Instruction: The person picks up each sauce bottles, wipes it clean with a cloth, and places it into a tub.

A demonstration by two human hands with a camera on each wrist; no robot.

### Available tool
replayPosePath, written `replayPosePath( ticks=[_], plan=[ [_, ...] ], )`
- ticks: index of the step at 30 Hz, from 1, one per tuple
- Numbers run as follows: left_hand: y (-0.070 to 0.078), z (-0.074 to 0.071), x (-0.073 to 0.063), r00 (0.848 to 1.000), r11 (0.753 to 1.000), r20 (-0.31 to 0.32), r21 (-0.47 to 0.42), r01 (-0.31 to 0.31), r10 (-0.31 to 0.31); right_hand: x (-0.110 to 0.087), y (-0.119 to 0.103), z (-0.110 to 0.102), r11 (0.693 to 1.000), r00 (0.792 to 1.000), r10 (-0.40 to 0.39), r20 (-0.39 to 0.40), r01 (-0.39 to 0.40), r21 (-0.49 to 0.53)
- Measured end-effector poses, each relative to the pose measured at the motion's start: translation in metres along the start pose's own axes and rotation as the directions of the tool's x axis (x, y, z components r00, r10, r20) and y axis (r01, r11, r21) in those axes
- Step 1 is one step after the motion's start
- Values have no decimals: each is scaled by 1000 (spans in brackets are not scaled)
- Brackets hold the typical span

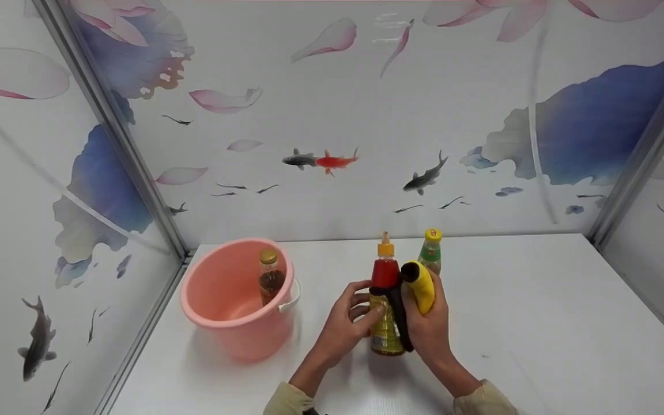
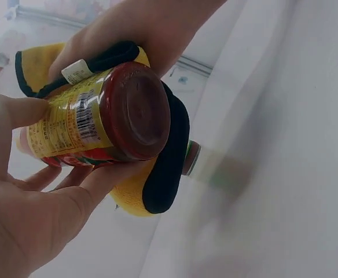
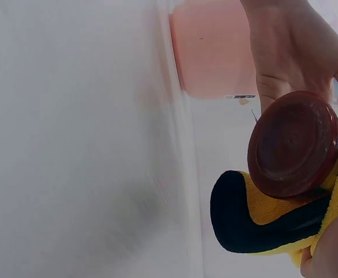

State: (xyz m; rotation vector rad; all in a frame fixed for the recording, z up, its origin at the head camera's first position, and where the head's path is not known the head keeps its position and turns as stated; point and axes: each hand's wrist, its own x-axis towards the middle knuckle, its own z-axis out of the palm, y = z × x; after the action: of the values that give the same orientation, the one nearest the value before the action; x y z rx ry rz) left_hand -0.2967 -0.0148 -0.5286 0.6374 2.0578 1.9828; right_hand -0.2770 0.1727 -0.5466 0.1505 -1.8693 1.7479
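Observation:
A squeeze sauce bottle (image 1: 385,275) with a red top, yellow label and orange nozzle cap is held upright in front of me. My left hand (image 1: 343,323) grips it from the left, thumb on the label and fingers behind. In my right hand (image 1: 429,331) is a yellow cloth (image 1: 422,291) with black edging, pressed to the bottle's right side. The left wrist view shows the barcode on the label and the cloth (image 2: 135,194) wrapped partly round the bottle. Seen from below in the right wrist view, the dark red bottle base (image 3: 290,145) is off the table.
To the left stands a pink bucket (image 1: 251,340) with a white handle; a bottle (image 1: 271,279) of dark liquid with a gold cap leans inside. Behind my right hand is a green-labelled bottle (image 1: 431,251) with a yellow cap. Printed panels enclose the white table (image 1: 545,311).

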Motion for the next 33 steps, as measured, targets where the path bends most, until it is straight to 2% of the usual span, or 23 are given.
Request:
replayPosePath(
  ticks=[5,10,13,17,23,27,30,33],
  plan=[
    [-2,4,0,1000,995,-6,102,4,-4,0,0,-2,1000,1000,1,-12,-1,-6],
    [-3,5,1,999,991,-33,131,32,-28,2,0,-3,1000,1000,-2,-15,2,-6],
    [-3,3,1,998,992,2,116,56,-56,3,0,-4,1000,1000,-8,-28,8,-7],
    [-3,0,1,996,995,63,82,55,-60,5,-2,-5,1000,999,-7,-36,7,8],
    [0,0,1,999,992,35,122,-6,2,8,-5,-8,1000,999,-14,-30,14,3],
    [14,-5,-1,997,974,-31,216,-64,73,11,-6,-12,1000,999,-2,-51,3,13],
    [30,-10,-5,986,952,-90,285,-110,141,13,-7,-14,999,998,11,-62,-9,32],
    [49,-16,-9,965,935,-147,314,-164,218,14,-7,-14,999,998,12,-59,-9,48]
  ],
)
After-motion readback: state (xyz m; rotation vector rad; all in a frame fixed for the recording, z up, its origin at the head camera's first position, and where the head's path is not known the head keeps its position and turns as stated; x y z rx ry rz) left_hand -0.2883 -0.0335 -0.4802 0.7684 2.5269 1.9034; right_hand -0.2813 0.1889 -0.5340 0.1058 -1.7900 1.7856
